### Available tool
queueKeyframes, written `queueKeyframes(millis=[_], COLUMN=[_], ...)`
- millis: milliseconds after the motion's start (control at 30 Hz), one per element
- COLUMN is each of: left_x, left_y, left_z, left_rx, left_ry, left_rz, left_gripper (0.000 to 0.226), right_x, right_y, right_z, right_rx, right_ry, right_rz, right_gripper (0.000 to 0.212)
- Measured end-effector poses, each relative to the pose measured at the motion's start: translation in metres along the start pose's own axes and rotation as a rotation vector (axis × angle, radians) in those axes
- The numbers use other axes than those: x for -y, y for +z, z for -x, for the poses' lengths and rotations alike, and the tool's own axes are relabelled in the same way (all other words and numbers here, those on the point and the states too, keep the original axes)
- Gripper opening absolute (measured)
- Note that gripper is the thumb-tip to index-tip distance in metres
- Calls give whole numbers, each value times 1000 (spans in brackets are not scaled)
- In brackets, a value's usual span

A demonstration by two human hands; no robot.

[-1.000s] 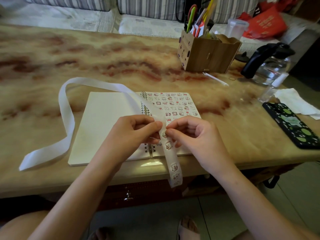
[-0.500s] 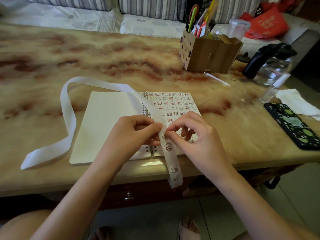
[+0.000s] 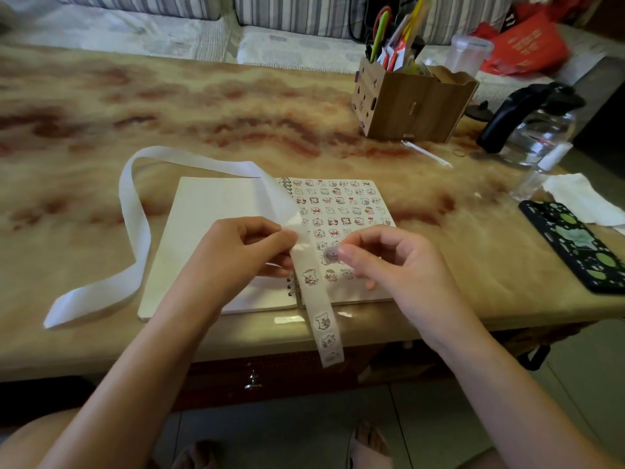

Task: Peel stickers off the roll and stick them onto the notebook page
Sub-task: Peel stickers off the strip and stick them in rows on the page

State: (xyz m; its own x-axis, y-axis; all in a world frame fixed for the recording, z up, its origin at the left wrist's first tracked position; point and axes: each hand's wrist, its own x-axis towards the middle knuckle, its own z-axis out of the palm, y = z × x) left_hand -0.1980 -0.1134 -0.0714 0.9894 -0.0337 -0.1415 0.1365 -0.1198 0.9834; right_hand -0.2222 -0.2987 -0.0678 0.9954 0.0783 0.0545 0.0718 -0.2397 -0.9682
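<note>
Right now, left hand [image 3: 236,255] pinches the sticker strip [image 3: 313,289] between thumb and fingers, above the spiral of the notebook [image 3: 209,214]. Right hand [image 3: 395,265], at 3 o'clock of the left, pinches one small round sticker [image 3: 330,254] at its fingertips over the right page [image 3: 341,204], which is packed with rows of stickers. Sticker touching the page or not: cannot tell. Notebook lies open on the marbled table [image 3: 203,106], left page blank. Strip's printed end hangs off the table edge at 6 o'clock; bare tail loops over the left page, out to 9 o'clock. Wooden pen box [image 3: 412,106] at 1 o'clock of the notebook, glass kettle [image 3: 541,137] at 2, phone [image 3: 575,245] at 3, tissue [image 3: 575,194] just beyond.
</note>
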Motion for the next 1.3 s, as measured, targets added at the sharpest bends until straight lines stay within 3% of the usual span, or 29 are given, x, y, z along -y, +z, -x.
queueKeyframes(millis=[100, 267, 1300], left_x=[2, 5, 9], left_y=[-7, -14, -11], left_z=[-2, -5, -7], left_rx=[-21, -4, 2], left_ry=[-8, -43, -62], left_rz=[-34, -65, -103], left_gripper=[12, 12, 11], right_x=[-4, -7, -13], right_y=[-1, 4, 17], right_z=[-2, -3, -3], right_rx=[53, 105, 77], right_ry=[134, 211, 166], right_rz=[-11, 52, 286], right_gripper=[5, 5, 6])
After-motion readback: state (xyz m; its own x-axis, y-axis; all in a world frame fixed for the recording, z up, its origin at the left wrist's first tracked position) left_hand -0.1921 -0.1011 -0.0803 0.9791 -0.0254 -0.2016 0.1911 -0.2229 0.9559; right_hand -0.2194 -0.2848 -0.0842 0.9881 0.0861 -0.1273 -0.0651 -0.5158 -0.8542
